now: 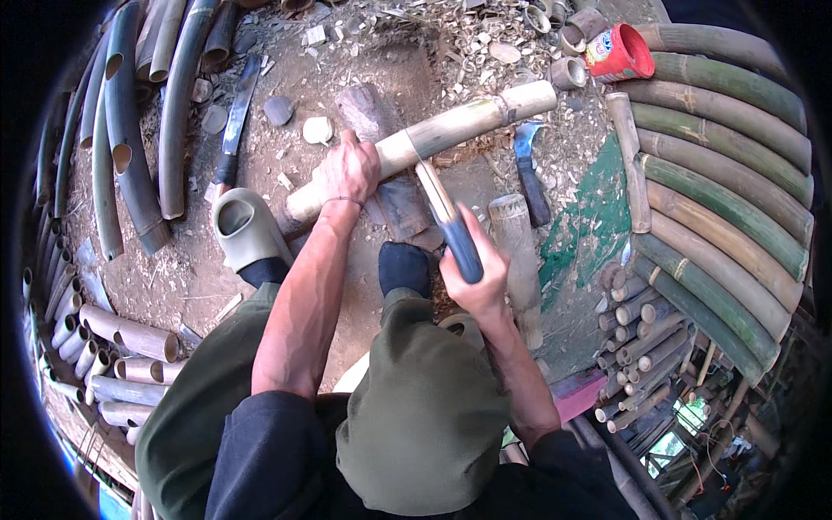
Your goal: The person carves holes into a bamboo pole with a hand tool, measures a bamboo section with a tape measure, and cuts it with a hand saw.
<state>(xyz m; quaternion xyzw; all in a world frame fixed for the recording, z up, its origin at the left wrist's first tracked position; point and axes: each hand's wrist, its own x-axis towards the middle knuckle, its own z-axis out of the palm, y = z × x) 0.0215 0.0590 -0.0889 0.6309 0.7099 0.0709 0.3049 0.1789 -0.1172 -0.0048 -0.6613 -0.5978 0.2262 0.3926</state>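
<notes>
A pale bamboo pole lies slantwise across a dark wood block, rising toward the far right. My left hand is closed over its nearer half, pressing it down. In my right hand is a tool with a dark blue handle and a pale wooden front part. Its front end meets the pole just right of my left hand, where a thin line crosses the bamboo; a blade there is too thin to make out.
A long knife lies at the left, a hooked blade at the right. Bamboo poles lie along the left and right. A red tub rests on its side. Wood chips litter the ground. My grey clog is beside the pole's near end.
</notes>
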